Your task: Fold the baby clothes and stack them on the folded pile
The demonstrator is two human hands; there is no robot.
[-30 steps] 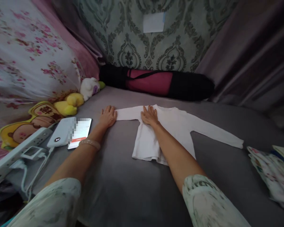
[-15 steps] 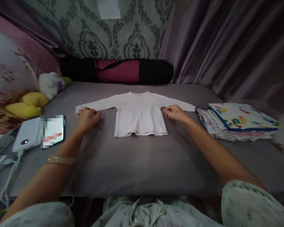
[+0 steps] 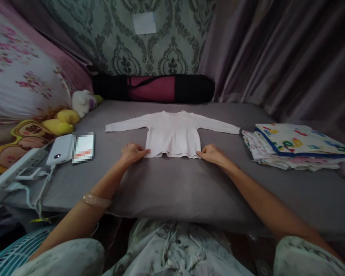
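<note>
A small white long-sleeved shirt lies flat on the grey sheet, collar away from me and both sleeves stretched out sideways. My left hand pinches the left bottom corner of its hem between thumb and fingers. At the opposite bottom corner, my right hand grips the hem the same way. Between the hands the hem is slightly wavy.
A stack of folded clothes sits at the right. To the left lie a phone, a white power bank, a power strip and plush toys. A long black-and-red bag lies along the wall.
My left hand has moved right from the sleeve cuff to the hem corner. My right hand has come down from the shirt's side to the other corner. Both now hold the hem.
</note>
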